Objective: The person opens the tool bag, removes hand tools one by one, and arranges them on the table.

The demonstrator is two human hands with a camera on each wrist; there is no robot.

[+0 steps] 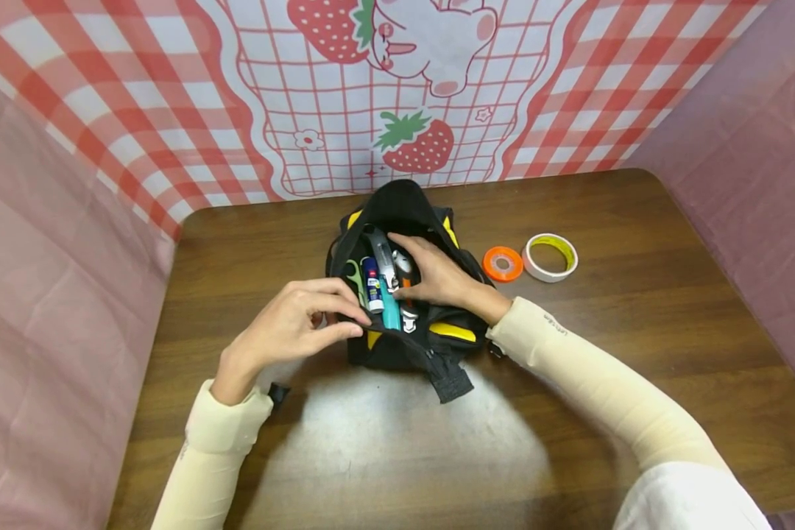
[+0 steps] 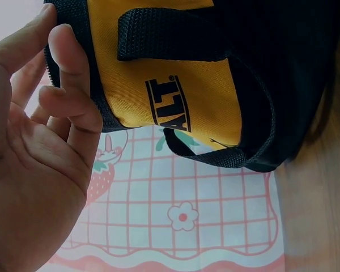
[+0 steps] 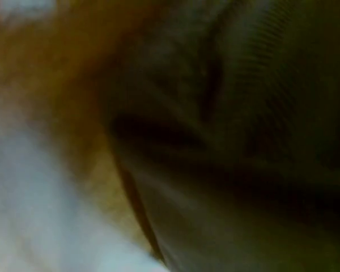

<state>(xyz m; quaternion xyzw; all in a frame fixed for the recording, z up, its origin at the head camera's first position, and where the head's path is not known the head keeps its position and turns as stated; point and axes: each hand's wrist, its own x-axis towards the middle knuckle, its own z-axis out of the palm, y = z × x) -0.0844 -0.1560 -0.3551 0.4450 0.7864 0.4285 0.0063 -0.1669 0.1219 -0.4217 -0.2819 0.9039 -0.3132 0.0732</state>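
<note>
A black and yellow tool bag stands unzipped on the table, its mouth facing up. At its near left rim, my left hand pinches the edge between thumb and fingers; the left wrist view has this hand beside the zipped edge. My right hand reaches into the bag, thumb and fingers spread over the tools. Inside lie green-handled scissors, a blue glue stick, a teal and grey cutter, and an orange and silver tool partly under the right hand. Dark blur fills the right wrist view.
Right of the bag, an orange tape roll lies against a white tape ring. A strap hangs from the bag's near side. The wooden table ends at a checked strawberry cloth behind and pink cloth at both sides.
</note>
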